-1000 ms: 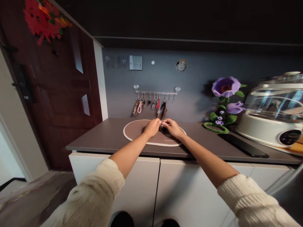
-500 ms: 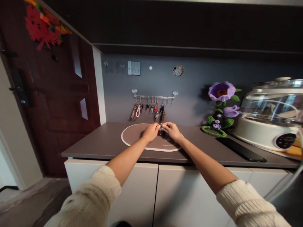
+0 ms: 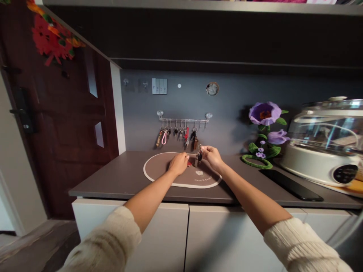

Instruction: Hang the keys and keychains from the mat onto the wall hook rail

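My right hand (image 3: 212, 158) pinches a bunch of keys (image 3: 197, 156) by its ring, and the keys dangle just above the brown oval mat (image 3: 159, 170). My left hand (image 3: 178, 165) rests curled on the mat, its fingertips on a small red thing (image 3: 189, 163) that I cannot make out. On the wall behind, a metal hook rail (image 3: 184, 120) carries several key bunches with coloured fobs.
The mat lies on a grey countertop (image 3: 119, 177) over white cabinets. A black phone (image 3: 290, 184), a purple flower ornament (image 3: 265, 128) and a glass-lidded cooker (image 3: 326, 143) stand to the right. A dark wooden door (image 3: 56, 124) is on the left.
The two hands were together on the keys. Now my right hand has lifted the bunch up and rightwards, while my left hand stays low on the mat. The view tilted up a little.
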The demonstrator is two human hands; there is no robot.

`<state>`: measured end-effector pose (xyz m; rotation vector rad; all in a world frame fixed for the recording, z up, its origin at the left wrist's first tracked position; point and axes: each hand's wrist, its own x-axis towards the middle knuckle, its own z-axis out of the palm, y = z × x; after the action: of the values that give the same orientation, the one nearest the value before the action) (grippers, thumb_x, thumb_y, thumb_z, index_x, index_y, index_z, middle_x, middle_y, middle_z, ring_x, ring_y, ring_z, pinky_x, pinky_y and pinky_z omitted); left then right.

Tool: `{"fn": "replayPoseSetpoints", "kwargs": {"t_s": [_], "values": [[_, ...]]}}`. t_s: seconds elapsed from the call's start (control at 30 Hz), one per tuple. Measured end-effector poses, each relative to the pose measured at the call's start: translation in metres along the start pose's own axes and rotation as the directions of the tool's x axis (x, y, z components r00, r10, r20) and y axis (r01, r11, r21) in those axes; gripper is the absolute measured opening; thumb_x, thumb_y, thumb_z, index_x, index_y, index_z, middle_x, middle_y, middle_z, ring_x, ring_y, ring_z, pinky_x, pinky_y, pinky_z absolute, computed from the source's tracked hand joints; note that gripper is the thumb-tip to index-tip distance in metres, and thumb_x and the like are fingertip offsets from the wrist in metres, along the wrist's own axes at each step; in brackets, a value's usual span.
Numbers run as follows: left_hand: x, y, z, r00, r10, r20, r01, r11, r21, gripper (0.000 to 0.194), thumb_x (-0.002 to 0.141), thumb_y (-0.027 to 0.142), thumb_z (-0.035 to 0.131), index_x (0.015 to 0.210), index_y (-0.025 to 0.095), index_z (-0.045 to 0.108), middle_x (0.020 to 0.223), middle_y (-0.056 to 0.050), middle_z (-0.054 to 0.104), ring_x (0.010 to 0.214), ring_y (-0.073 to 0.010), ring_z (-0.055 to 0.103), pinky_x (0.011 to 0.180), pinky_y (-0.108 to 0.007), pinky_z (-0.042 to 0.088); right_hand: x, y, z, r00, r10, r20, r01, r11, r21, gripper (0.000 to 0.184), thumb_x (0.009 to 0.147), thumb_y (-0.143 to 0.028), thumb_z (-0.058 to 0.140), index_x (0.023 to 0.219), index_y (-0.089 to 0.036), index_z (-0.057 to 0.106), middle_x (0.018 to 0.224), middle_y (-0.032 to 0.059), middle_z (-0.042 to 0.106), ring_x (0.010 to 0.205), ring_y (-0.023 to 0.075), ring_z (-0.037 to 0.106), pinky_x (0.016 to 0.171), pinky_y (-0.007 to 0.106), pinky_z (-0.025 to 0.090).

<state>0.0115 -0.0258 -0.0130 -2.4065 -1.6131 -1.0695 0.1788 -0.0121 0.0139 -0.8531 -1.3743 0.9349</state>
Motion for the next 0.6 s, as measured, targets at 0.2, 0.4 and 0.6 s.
{"fn": "replayPoseSetpoints", "kwargs": {"t_s": [0.2,0.4,0.6], "values": [[-0.001,0.002,0.000,1.000,0.015,0.018,-0.015,1.000,-0.013,0.027,0.088,0.029,0.032,0.083,0.018,0.055,0.090,-0.008,0.062,0.086,-0.0175,0.056,0.075,-0.028,0.039,0.022,-0.010,-0.009,1.000,0.004,-0.028,-0.004,1.000,-0.003,0.042,0.052,-0.052,0.071,0.061,-0.016,0.052,0.054,0.0003,0.051,0.055,0.0118,0.052,0.055,0.025,0.043],[0.000,0.002,0.000,1.000,0.000,0.022,0.000,1.000,0.005,0.025,0.088,0.027,0.032,0.082,0.018,0.055,0.090,-0.007,0.063,0.086,-0.0177,0.057,0.074,-0.028,0.039,0.051,-0.019,-0.012,0.994,-0.009,-0.112,0.005,0.999,-0.037,0.034,0.062,-0.044,0.068,0.059,-0.015,0.050,0.050,-0.0012,0.047,0.046,0.0073,0.042,0.046,0.021,0.036],[0.002,-0.001,0.005,1.000,0.003,0.017,-0.003,1.000,0.019,0.025,0.088,0.027,0.032,0.084,0.019,0.055,0.090,-0.008,0.063,0.085,-0.0181,0.057,0.074,-0.028,0.040,0.078,-0.033,-0.004,0.974,0.034,-0.223,-0.036,0.999,-0.004,0.025,0.071,-0.031,0.063,0.059,-0.014,0.050,0.048,-0.0023,0.044,0.043,0.0057,0.040,0.045,0.020,0.038]]}}
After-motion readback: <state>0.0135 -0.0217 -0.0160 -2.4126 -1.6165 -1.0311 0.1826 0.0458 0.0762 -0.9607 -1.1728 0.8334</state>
